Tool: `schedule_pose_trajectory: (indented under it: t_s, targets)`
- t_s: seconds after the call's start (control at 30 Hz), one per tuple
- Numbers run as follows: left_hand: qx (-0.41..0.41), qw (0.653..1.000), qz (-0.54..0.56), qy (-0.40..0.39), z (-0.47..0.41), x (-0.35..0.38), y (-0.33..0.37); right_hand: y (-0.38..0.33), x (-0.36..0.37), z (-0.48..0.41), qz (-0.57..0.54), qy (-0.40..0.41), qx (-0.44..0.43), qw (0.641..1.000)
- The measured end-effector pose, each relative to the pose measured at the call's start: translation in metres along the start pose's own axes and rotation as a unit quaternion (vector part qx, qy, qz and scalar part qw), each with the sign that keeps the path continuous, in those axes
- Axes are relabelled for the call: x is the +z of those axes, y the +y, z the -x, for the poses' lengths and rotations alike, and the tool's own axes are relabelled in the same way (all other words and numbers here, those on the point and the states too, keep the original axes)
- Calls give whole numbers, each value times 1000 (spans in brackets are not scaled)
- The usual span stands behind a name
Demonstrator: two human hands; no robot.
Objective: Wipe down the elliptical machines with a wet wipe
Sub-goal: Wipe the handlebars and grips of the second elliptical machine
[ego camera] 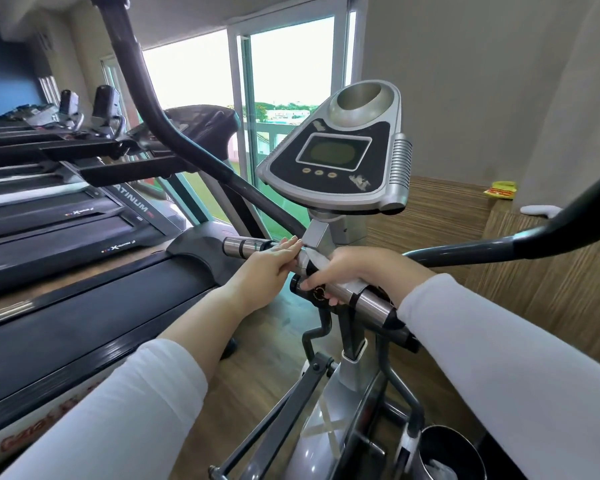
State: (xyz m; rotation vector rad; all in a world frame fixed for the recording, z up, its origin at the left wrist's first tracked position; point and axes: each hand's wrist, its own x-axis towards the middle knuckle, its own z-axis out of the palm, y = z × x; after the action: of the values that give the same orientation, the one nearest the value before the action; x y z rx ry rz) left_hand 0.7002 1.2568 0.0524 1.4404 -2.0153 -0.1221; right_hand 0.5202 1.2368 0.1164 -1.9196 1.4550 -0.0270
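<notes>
The elliptical machine stands right in front of me, its silver and black console (336, 150) tilted up above a chrome handlebar (371, 303) that crosses the post. My left hand (267, 268) wraps the left half of that bar, just beside the post. My right hand (347, 271) presses a white wet wipe (321, 263) onto the bar at the middle, fingers curled around it. Long dark swing arms (167, 123) curve up on both sides. Both forearms wear white sleeves.
Treadmills (84, 216) line the left side, the nearest deck close to my left arm. A metal bin (447, 452) sits at the lower right by the machine's base. A wooden bench (534, 258) with a yellow packet (501, 190) runs along the right wall. Glass doors stand ahead.
</notes>
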Motion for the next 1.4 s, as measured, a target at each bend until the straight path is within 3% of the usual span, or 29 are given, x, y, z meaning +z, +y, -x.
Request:
schedule_pose_trajectory:
  t_s: [0.03,0.1,0.17,0.27,0.33,0.4,0.47,0.53,0.57,0.6,0.73,1.0,1.2,1.3,1.4]
  targets:
    - [-3,1000,3,0,0,0,0,-3,1,1,14,1,4,1000]
    - [-7,1000,14,2,0,1,0,-7,7,2,165,67,-14,984]
    - [-6,1000,18,8,0,2,0,-8,21,-1,313,184,-65,930]
    - [-5,1000,16,21,-1,4,0,-1,43,-4,323,302,-109,890]
    - [-4,999,21,26,0,4,2,3,48,-3,310,337,-115,882]
    - [-2,999,24,24,0,3,3,0,43,0,301,317,-109,893]
    - [-4,999,27,20,0,2,2,-5,30,2,306,242,-89,917]
    - [-12,999,34,14,0,1,3,-5,14,11,163,123,-43,978]
    - [-16,999,36,12,0,1,3,-5,8,14,65,70,-26,995]
    - [-18,999,36,12,0,1,4,-3,4,14,38,45,-20,998]
    - [-16,999,36,8,0,-2,7,8,2,5,164,109,-73,978]
    - [-14,999,33,15,-1,-1,2,20,-6,12,200,169,-128,957]
    - [-2,1000,19,11,-2,0,-2,4,21,11,388,228,-168,877]
    - [0,1000,13,13,-2,1,-2,3,40,-5,433,311,-165,830]
    - [-6,1000,13,14,-2,1,-2,-4,39,-7,419,305,-149,843]
